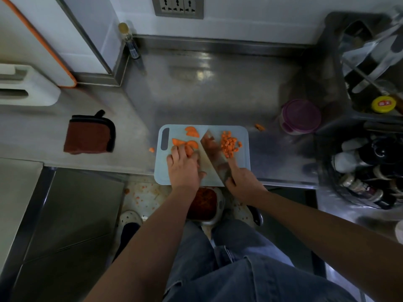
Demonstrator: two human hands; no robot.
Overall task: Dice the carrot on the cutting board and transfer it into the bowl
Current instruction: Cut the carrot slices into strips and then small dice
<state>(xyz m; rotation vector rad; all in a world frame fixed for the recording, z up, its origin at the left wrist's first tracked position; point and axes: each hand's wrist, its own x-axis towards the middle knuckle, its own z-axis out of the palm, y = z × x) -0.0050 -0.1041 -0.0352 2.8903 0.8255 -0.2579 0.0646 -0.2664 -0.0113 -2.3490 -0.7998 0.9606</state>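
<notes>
Carrot slices: half-rounds, orange, lying flat on the board just beyond the left hand; several are loose past the fingertips and one group sits under them. Left hand: palm down, fingers curled onto that group, holding it to the board. Dice: a heap of small orange cubes on the board, beyond the right hand and on the far side of the blade from the left hand. Knife: broad blade, set slantwise between the two hands and between slices and dice, edge down at the board beside the left fingertips. Right hand: wrapped round the knife handle, gripping it. Board: pale blue, slot handle at the end outboard of the left hand, near edge overhanging the steel counter. Bowl: metal, lower than the counter, nearer the body than both hands, seen between the forearms, holding a dark orange mass. Stray carrot bits: one on the counter beyond the right hand, one just outboard of the left hand. Brown cloth pad: on the counter well outboard of the left hand. Purple-lidded tub: beyond and outboard of the right hand. Rack of bottles: far outboard of the right hand.
</notes>
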